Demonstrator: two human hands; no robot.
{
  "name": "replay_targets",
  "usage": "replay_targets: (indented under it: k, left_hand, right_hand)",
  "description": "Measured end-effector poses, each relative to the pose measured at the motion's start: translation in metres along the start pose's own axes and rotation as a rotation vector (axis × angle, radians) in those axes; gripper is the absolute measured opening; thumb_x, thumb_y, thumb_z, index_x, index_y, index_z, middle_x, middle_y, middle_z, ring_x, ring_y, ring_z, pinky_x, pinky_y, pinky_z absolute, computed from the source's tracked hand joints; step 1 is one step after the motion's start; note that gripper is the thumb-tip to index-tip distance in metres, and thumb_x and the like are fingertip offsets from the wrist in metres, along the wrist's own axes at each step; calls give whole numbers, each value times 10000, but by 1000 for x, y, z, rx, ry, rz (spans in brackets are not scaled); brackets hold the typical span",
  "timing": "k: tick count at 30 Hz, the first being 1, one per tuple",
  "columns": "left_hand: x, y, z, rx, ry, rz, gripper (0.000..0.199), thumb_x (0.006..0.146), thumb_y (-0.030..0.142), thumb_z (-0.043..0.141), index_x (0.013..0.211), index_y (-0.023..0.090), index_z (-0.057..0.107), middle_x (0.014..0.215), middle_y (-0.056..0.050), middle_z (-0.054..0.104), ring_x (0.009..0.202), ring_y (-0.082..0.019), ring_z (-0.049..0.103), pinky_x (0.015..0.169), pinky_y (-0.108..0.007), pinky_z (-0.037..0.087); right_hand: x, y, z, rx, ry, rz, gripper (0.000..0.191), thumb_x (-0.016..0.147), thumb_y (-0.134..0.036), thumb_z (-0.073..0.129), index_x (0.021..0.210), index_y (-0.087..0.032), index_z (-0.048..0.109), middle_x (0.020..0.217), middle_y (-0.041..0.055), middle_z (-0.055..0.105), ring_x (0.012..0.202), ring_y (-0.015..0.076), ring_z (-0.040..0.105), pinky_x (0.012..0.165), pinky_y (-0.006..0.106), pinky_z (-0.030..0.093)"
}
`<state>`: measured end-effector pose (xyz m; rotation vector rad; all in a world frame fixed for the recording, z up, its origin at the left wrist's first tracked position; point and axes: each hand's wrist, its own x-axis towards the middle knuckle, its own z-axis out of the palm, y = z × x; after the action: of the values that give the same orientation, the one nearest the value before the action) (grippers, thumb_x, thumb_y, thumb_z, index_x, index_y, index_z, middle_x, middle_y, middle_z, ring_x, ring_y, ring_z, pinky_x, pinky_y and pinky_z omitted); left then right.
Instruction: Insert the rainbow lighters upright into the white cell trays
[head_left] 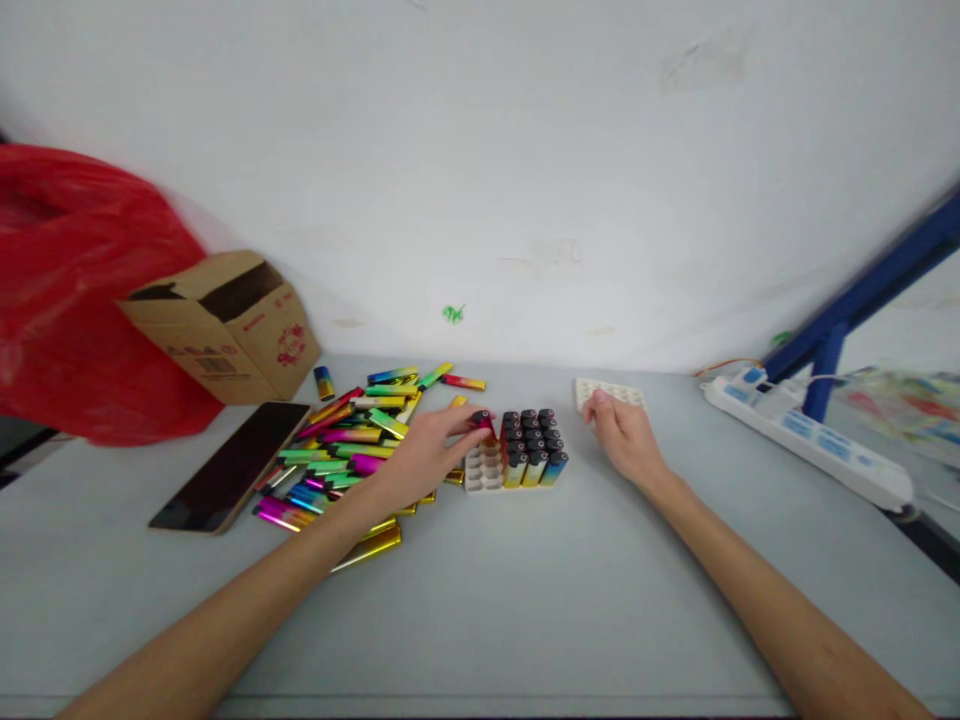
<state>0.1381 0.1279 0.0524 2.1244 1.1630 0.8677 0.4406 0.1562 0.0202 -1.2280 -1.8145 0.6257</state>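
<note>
My left hand (431, 450) pinches a red lighter (484, 424) by its upper end, over the back of a white tray (484, 490) with round sockets. Upright lighters (534, 455) with black tops fill the tray's right part in rows, while bare sockets show at its front left. My right hand (622, 435) rests on the table to the right, fingers curled, touching or just in front of a second white socketed tray (632, 393). Whether anything is inside those curled fingers is hidden. Left of the first tray lies a loose heap of shiny coloured lighters (352, 436), partly covered by my left hand.
A dark phone (232, 468) lies left of the heap. Behind it stand an opened cardboard box (255, 335) and a red plastic bag (82, 300). On the right are a white power strip (814, 440) and a blue metal frame (862, 300). A white wall (480, 180) bounds the back.
</note>
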Motion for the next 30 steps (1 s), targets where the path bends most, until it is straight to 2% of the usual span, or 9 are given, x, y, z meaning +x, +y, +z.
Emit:
replay_targets:
  k: [2,4,8,11,13,16,19,25,30]
  left_hand:
    - [0,-1,2,30,-21,3,219,1003,352,573,1099,233,730,978,-50,753,887,-229,688,825,-296,479]
    - [1,-5,5,31,-30,-6,195,992,353,589,1099,249,715,972,-47,753,872,-237,687,816,-303,479]
    - [1,-11,10,44,-40,-44,134,963,361,623,998,249,687,870,-40,720,806,-244,670,822,-330,501]
    - [-1,-10,11,152,-54,-43,156,981,342,576,1021,236,684,923,-68,722,898,-265,680,913,-380,512]
    - [-2,-7,9,215,-72,-13,258,993,346,549,1190,232,670,1126,-106,729,1084,-293,670,1015,-422,491]
    - [-3,-5,-1,316,-61,35,471,981,320,545,1441,221,552,1398,-134,642,1299,-309,587,1135,-452,427]
    - [1,-10,-16,418,4,76,434,957,216,500,1373,178,617,1345,-149,667,1289,-306,590,1149,-450,416]
    - [7,-34,-20,517,82,-21,232,959,331,590,1054,181,739,1052,-154,726,1085,-337,662,1048,-485,477]
    - [3,-40,-9,520,118,-121,253,942,258,595,1163,213,710,1087,-118,715,1048,-294,662,984,-421,512]
  right_hand:
    - [0,-2,1,-74,-53,-35,586,1054,-659,313,1065,-215,696,615,-17,472,548,186,467,584,328,421]
    - [1,-3,1,-27,-146,-38,533,1068,-613,329,1291,-230,626,750,6,565,609,187,530,642,341,466]
    - [-2,-3,-3,199,-333,-15,565,1048,-637,366,1430,-257,537,1110,90,656,834,211,648,618,305,494]
    - [-8,-7,-4,254,-425,-81,794,941,-728,532,1566,-255,409,1344,150,602,1123,298,629,736,347,554]
    - [-12,-10,-1,186,-450,-85,1043,823,-736,699,1638,-237,281,1406,178,571,1205,342,600,865,420,565]
    - [-17,-15,8,51,-471,-80,1311,687,-654,871,1679,-241,119,1548,199,475,1340,391,537,1079,532,483]
    - [-18,-17,16,-14,-465,-147,1365,672,-598,906,1684,-253,57,1692,187,282,1508,396,375,1235,562,309]
    - [-15,-17,22,-22,-447,-155,1350,698,-566,901,1686,-245,39,1699,198,274,1520,387,378,1246,560,308]
    - [-16,-14,21,-44,-452,-163,1325,716,-565,890,1686,-267,37,1702,185,277,1529,384,364,1250,572,301]
